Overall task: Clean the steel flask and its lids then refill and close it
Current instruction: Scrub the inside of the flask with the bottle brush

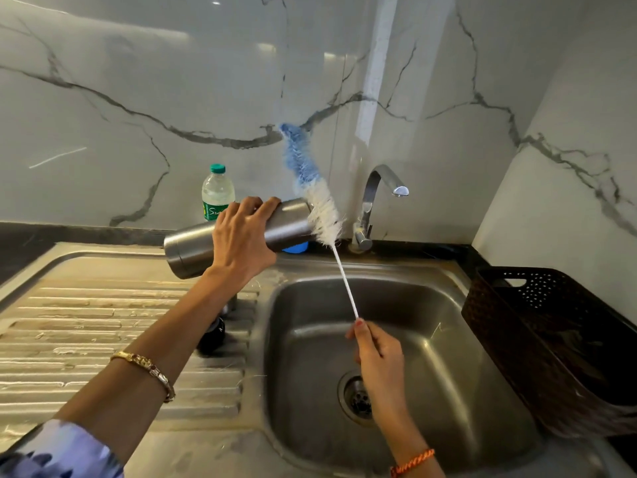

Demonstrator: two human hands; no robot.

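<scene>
marble wall [138,81] — glossy | steel sink [448,339] | dark counter [20,243]

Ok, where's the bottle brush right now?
Centre of the head view: the right hand pinches the bottle brush by its thin handle above the sink, bristles up outside the steel flask mouth, left of the tap.

The left hand [241,236] reaches forward on an outstretched arm, its grip curled over the steel flask [193,248], while the lower right hand [377,353] pinches the brush handle [346,288] between fingertips.
</scene>
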